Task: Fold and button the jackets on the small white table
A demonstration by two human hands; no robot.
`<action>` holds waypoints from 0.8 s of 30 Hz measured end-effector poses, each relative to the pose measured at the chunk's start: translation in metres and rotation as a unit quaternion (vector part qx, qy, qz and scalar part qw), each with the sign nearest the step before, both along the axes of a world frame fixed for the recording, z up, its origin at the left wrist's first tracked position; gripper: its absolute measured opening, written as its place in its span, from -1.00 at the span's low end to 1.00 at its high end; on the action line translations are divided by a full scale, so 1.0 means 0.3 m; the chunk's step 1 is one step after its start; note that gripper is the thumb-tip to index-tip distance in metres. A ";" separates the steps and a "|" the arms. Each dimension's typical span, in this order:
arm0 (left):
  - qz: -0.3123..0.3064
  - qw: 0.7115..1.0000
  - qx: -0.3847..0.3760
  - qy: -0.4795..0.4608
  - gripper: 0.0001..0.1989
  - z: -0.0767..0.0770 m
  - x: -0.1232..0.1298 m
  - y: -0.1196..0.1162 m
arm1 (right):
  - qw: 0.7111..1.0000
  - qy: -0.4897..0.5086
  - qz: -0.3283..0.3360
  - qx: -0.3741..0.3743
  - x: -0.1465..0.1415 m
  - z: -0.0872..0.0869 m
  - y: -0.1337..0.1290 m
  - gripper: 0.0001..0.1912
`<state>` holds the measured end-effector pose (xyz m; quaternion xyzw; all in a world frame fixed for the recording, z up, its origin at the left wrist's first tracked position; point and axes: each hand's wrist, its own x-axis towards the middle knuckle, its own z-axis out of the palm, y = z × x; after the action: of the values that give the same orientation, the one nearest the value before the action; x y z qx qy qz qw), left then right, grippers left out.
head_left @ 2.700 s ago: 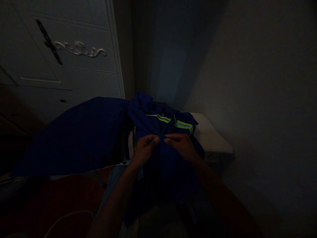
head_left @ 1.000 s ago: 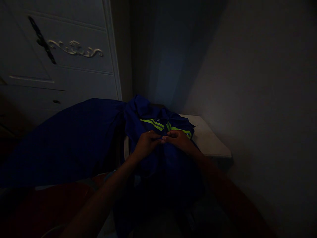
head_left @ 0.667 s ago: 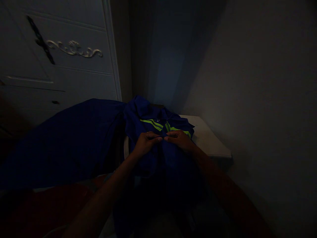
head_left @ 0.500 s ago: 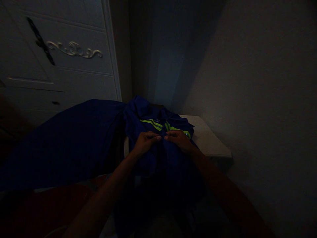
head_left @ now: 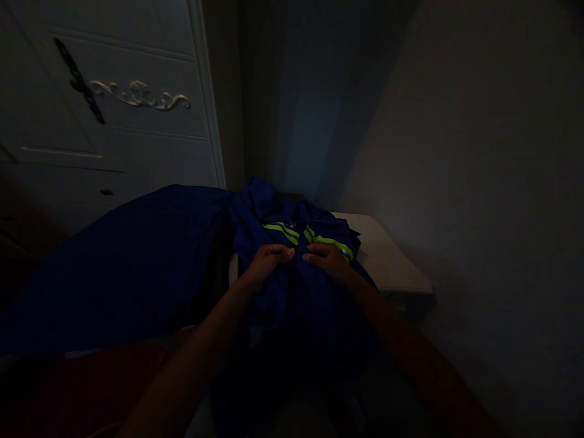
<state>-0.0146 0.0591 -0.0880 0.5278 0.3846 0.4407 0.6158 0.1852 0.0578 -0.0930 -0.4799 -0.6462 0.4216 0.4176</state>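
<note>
A dark blue garment (head_left: 269, 298) with bright yellow-green stripes lies bunched at the middle of the view, partly over a pale surface. My left hand (head_left: 270, 260) pinches its front edge between thumb and fingers, just below the stripes. Close by on the right, my right hand (head_left: 329, 258) pinches the facing edge of the same cloth. A small gap separates the two sets of fingertips. The lower part of the garment fades into darkness.
Another spread of blue cloth (head_left: 114, 261) stretches to the left. Behind it stands a white cabinet (head_left: 159, 146) with a dark handle. A pale tabletop (head_left: 392, 261) juts out at the right, against a wall (head_left: 493, 182). Something red (head_left: 91, 383) lies lower left.
The fingertips of my hands are slightly farther apart, both still on the cloth. The whole view has shifted a little.
</note>
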 end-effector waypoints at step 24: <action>0.089 0.992 0.020 0.083 -0.73 0.041 -0.187 0.003 | 0.986 0.046 -0.062 -0.151 0.285 0.106 -0.072 -0.68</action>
<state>-0.0706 0.0600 -0.0757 0.5386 0.4710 0.4557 0.5295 0.2707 0.0363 -0.0612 -0.5567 -0.5244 0.5090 0.3951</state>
